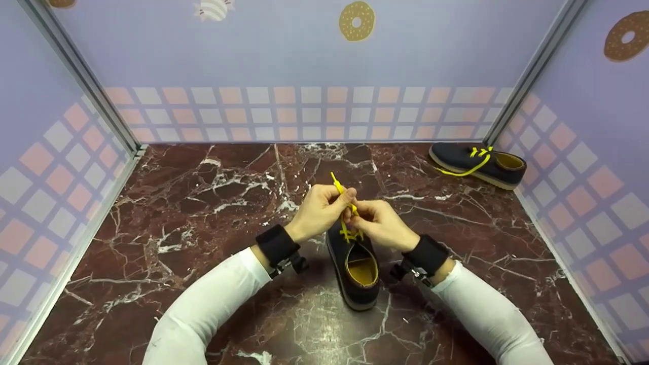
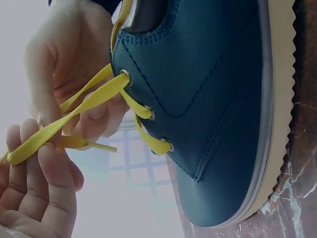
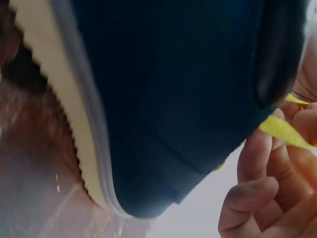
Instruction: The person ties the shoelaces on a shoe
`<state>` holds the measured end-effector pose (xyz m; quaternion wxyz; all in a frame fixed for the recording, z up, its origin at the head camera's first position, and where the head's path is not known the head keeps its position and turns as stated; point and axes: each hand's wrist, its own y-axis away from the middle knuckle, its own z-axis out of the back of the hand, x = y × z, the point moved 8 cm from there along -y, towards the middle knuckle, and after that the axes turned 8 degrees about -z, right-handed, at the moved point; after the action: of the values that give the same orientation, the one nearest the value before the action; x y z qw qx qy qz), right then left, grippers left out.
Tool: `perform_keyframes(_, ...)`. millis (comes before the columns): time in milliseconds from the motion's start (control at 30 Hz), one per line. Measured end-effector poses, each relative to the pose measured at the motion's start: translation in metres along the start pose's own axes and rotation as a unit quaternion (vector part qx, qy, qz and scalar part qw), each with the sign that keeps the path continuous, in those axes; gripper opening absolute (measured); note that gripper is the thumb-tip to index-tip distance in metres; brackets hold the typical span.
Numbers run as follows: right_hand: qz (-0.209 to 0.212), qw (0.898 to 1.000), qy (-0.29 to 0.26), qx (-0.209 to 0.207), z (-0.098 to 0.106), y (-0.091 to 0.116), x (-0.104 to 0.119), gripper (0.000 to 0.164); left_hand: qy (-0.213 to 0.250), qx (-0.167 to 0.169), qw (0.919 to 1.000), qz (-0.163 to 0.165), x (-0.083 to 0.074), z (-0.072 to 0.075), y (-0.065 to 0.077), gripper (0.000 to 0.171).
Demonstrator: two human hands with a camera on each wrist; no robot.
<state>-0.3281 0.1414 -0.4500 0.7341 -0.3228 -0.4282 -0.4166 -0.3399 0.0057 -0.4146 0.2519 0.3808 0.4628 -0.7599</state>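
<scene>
A dark blue shoe (image 1: 362,295) stands on its sole between my forearms, toe pointing away. Its yellow shoelace (image 2: 101,94) rises from the metal eyelets to both hands. Above the toe, my left hand (image 1: 317,209) pinches the lace between thumb and fingers, with a free tip sticking up beyond. In the left wrist view, the lace passes over the curled fingers (image 2: 32,173) of that hand. My right hand (image 1: 386,222) meets it from the right and pinches the lace too. The fingers partly hide where the strands cross. The right wrist view shows the shoe's side (image 3: 173,99) close up.
A matching dark shoe (image 1: 459,159) with a loose yellow lace (image 1: 469,171) lies at the back right corner, near the wall. The red marbled tabletop (image 1: 213,203) is bounded by patterned panels (image 1: 284,61) at the back and both sides.
</scene>
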Motion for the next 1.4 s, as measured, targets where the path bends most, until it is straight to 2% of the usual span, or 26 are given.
perform_keyframes(167,-0.014,0.997,-0.071,-0.013,0.005,0.001,-0.004,0.019,0.01,-0.011,0.9999,0.009,0.002,0.0,0.002,0.042)
perform_keyframes(300,-0.032,0.989,-0.131,-0.067,0.016,0.002,-0.007,0.03,0.004,-0.034,0.9994,0.009,0.003,0.002,0.003,0.043)
perform_keyframes(400,-0.041,0.974,-0.183,-0.129,0.025,0.003,-0.006,0.028,-0.021,-0.068,0.9975,-0.009,0.001,0.003,0.002,0.041)
perform_keyframes(467,-0.036,0.96,-0.22,-0.168,0.03,0.003,-0.005,0.026,-0.031,-0.096,0.9947,-0.018,0.0,0.003,0.001,0.041)
perform_keyframes(567,-0.026,0.938,-0.282,-0.198,0.032,0.002,-0.002,0.028,-0.003,-0.151,0.9886,-0.007,0.001,0.001,0.001,0.042)
perform_keyframes(667,-0.047,0.909,-0.367,-0.192,0.027,0.0,-0.005,0.04,0.06,-0.216,0.9742,0.028,0.005,-0.002,0.002,0.047)
perform_keyframes(767,-0.084,0.876,-0.438,-0.181,0.021,-0.003,-0.01,0.035,0.141,-0.271,0.9492,0.075,0.009,-0.006,0.004,0.053)
perform_keyframes(867,-0.103,0.852,-0.479,-0.185,0.02,-0.004,-0.014,0.026,0.219,-0.301,0.9218,0.107,0.011,-0.01,0.005,0.056)
perform_keyframes(1000,-0.085,0.83,-0.516,-0.192,0.023,-0.004,-0.014,0.036,0.29,-0.326,0.8918,0.117,0.01,-0.014,0.002,0.055)
perform_keyframes(1100,-0.07,0.809,-0.554,-0.185,0.023,-0.005,-0.011,0.04,0.331,-0.344,0.8706,0.118,0.01,-0.015,0.001,0.054)
perform_keyframes(1200,-0.06,0.785,-0.592,-0.172,0.02,-0.006,-0.007,0.041,0.362,-0.358,0.8527,0.117,0.011,-0.017,0.001,0.053)
perform_keyframes(1267,-0.054,0.774,-0.61,-0.161,0.018,-0.007,-0.004,0.041,0.373,-0.362,0.8465,0.115,0.012,-0.016,0.001,0.053)
perform_keyframes(1300,-0.05,0.768,-0.619,-0.155,0.017,-0.007,-0.003,0.041,0.375,-0.362,0.846,0.113,0.012,-0.016,0.001,0.053)
perform_keyframes(1367,-0.044,0.761,-0.631,-0.143,0.016,-0.008,0.0,0.043,0.377,-0.354,0.8488,0.111,0.012,-0.017,0.001,0.053)
perform_keyframes(1400,-0.041,0.757,-0.637,-0.137,0.015,-0.008,0.001,0.044,0.374,-0.348,0.853,0.109,0.012,-0.017,0.0,0.053)
